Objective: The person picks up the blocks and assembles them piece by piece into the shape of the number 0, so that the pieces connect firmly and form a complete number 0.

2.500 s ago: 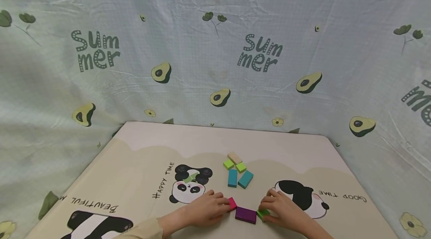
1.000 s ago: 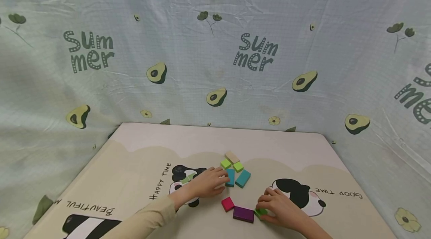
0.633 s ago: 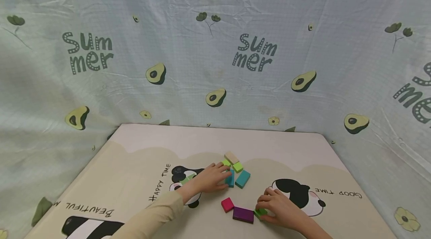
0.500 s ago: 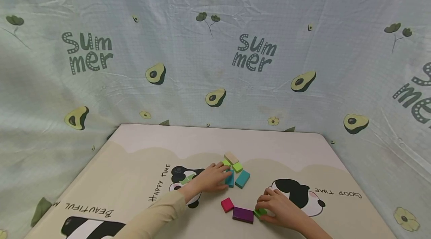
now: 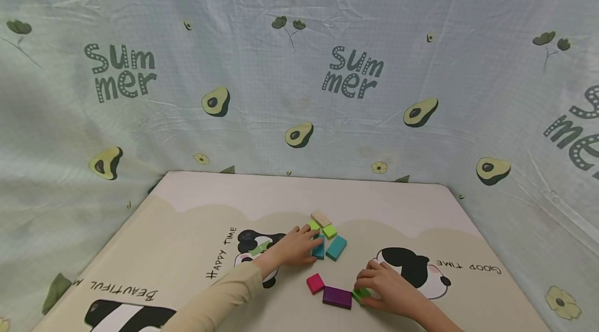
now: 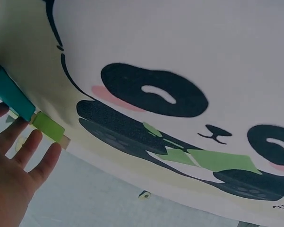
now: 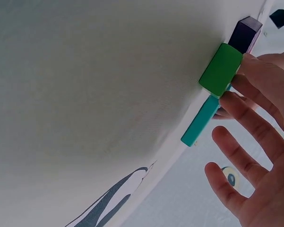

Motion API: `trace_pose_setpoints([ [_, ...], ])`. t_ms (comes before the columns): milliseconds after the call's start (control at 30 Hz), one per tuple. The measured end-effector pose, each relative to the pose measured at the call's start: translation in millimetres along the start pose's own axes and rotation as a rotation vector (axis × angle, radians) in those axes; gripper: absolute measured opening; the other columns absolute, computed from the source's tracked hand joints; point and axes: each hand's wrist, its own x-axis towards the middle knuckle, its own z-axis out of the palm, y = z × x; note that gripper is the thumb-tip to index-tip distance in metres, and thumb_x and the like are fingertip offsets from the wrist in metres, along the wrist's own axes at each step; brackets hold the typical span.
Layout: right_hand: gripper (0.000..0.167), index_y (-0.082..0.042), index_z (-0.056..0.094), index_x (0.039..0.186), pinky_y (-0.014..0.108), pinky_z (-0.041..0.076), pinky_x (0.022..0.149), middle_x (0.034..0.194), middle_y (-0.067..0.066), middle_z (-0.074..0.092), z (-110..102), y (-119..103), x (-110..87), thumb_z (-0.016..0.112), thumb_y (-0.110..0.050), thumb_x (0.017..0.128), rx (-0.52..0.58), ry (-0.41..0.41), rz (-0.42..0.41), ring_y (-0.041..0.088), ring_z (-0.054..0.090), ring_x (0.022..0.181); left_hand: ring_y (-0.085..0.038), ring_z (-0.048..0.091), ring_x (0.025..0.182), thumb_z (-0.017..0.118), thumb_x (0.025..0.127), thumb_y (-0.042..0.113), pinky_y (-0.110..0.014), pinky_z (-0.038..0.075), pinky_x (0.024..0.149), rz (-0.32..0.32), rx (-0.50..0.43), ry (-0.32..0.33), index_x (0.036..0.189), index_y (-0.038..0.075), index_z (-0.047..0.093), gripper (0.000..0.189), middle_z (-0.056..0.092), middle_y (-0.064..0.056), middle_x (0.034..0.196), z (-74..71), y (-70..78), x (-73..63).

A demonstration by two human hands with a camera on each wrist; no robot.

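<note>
My left hand (image 5: 296, 247) spans a teal block (image 5: 320, 252), thumb at its near end and fingertips at the far end. The left wrist view shows that teal block (image 6: 13, 93) pinched between thumb and fingers, with a lime block (image 6: 48, 126) just beyond. Thumb and index finger of my right hand (image 5: 387, 288) pinch a green block (image 7: 220, 71); the other fingers are spread. That green block sits at the right end of a purple block (image 5: 337, 298). At the purple block's left end lies a red block (image 5: 315, 283), turned at an angle.
A second teal block (image 5: 336, 248) lies slanted beside the held one. Behind are two lime blocks, one (image 5: 329, 231) fully visible, and a plain wooden block (image 5: 321, 218). The panda-printed table (image 5: 196, 249) meets a patterned curtain (image 5: 262, 62) at the back.
My left hand has left the red block and moved forward to the left teal block, its fingers now around it. The right hand stays at the green block. The view has shifted slightly.
</note>
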Motion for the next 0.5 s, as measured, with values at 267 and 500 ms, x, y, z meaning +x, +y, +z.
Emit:
trace_pose_setpoints([
  [267, 0.012, -0.031, 0.064, 0.088, 0.024, 0.038, 0.066, 0.089, -0.017, 0.060, -0.5, 0.5, 0.5, 0.066, -0.035, 0.077, 0.010, -0.008, 0.005, 0.002, 0.041, 0.082, -0.015, 0.046, 0.105, 0.055, 0.084, 0.043, -0.030, 0.043, 0.079, 0.010, 0.042, -0.022, 0.117, 0.023, 0.048, 0.039, 0.052, -0.001, 0.123, 2.8, 0.4, 2.7],
  [500, 0.012, -0.030, 0.064, 0.088, 0.023, 0.037, 0.066, 0.089, -0.017, 0.060, -0.3, 0.3, 0.6, 0.066, -0.034, 0.077, 0.014, 0.000, 0.003, 0.002, 0.041, 0.082, -0.015, 0.046, 0.103, 0.054, 0.084, 0.045, -0.029, 0.043, 0.080, 0.026, 0.066, 0.002, 0.114, 0.019, 0.048, 0.041, 0.053, -0.001, 0.119, 2.8, 0.7, 2.3],
])
